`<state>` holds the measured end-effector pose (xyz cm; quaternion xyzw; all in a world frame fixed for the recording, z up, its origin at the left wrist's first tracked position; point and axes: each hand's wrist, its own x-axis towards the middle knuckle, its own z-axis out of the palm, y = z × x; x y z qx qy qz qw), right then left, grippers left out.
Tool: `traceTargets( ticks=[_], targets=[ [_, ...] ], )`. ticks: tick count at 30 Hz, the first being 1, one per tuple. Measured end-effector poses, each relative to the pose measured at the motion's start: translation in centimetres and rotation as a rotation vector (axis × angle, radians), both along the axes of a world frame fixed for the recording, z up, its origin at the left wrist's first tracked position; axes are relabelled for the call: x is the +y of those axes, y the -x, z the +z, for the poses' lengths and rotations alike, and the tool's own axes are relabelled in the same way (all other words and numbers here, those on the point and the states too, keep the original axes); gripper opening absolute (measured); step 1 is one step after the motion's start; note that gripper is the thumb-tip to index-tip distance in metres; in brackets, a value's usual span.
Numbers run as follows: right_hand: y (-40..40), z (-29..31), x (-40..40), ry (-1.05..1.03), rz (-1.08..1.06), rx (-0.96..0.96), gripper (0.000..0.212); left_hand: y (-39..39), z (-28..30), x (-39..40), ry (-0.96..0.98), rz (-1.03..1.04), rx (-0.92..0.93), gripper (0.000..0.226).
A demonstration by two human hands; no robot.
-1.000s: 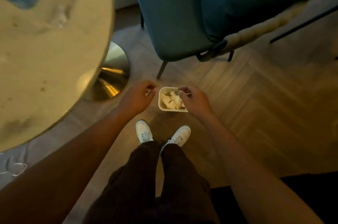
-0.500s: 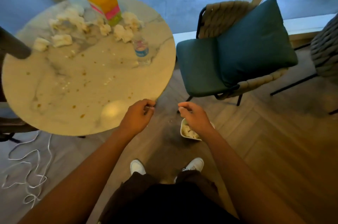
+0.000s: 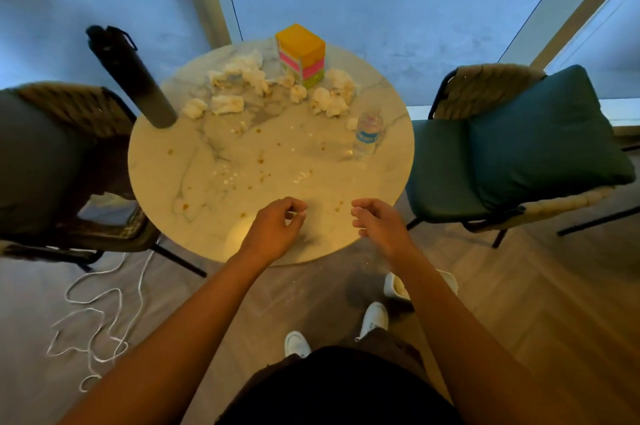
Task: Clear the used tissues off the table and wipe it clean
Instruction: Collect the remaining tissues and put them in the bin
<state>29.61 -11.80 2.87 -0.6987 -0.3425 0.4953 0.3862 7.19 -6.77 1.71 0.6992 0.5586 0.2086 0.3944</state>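
Table count: one of nearly everything, tissues by the heap

One round table point(image 3: 388, 182), and on it one box point(image 3: 301, 55), one clear bottle point(image 3: 369, 128), one dark flask point(image 3: 130, 76) and roughly nine crumpled tissues point(image 3: 329, 102) (they clump together, so an exact tally won't come). Two chairs point(image 3: 446, 161), one either side. Two hands point(image 3: 273, 228) over the near edge, two shoes point(image 3: 375, 317) below, one bin point(image 3: 394, 286), one white cord point(image 3: 93, 331) on the floor.

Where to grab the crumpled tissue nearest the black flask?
Pinch the crumpled tissue across its raised folds from above, probably with the left hand, coming in from the near side. The black flask leans close on its left, blocking that side.
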Motion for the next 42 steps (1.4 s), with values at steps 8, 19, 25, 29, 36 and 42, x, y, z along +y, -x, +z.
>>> traceTargets(
  ticks=[8,19,25,29,36,42],
  targets=[
    [1.9,-0.1,6.6,0.001,0.047,0.013,0.012,1.7,-1.2,4.8,0.043,0.093,-0.009,0.013],
    [5.1,-3.2,22.9,0.075,0.192,0.167,0.013,3.4,-2.0,16.0,0.098,0.321,0.052,0.013],
    [7.7,-4.2,29.2,0.109,0.262,0.206,0.013,5.2,-2.7,22.3,0.032,0.328,0.144,0.020],
    [9.1,-5.1,32.1,0.138,0.246,0.204,0.013,6.9,-4.2,29.7,-0.084,0.292,0.250,0.027],
    [11.1,-6.0,34.2,0.171,0.095,0.189,0.012,7.1,-8.1,38.2,-0.126,0.354,0.488,0.054],
    [13.2,-6.0,35.2,0.188,-0.017,0.233,0.011,9.4,-8.6,37.5,-0.211,0.296,0.430,0.031]
  ],
)
